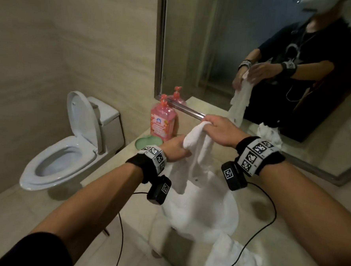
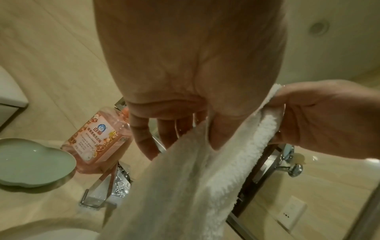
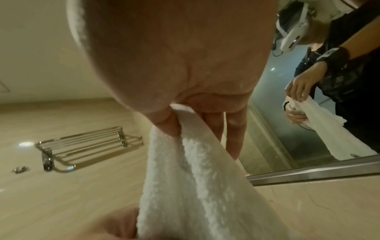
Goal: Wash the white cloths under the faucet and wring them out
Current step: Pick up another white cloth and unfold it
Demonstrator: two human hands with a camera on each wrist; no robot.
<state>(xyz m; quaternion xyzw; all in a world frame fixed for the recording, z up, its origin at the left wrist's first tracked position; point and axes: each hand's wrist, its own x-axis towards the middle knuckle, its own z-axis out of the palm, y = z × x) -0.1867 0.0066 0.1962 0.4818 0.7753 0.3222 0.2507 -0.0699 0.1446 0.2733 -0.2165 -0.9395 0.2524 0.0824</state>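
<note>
The white cloth (image 1: 191, 154) hangs over the sink (image 1: 223, 214), held up between my hands. My right hand (image 1: 220, 131) pinches its top edge; my left hand (image 1: 175, 149), lower and beside it, grips a bunched fold. Another cloth (image 1: 234, 257) lies on the counter's (image 1: 136, 219) near edge and a third (image 1: 270, 135) by the mirror (image 1: 216, 53). A pink soap bottle (image 1: 163, 121) stands beyond my left hand.
</note>
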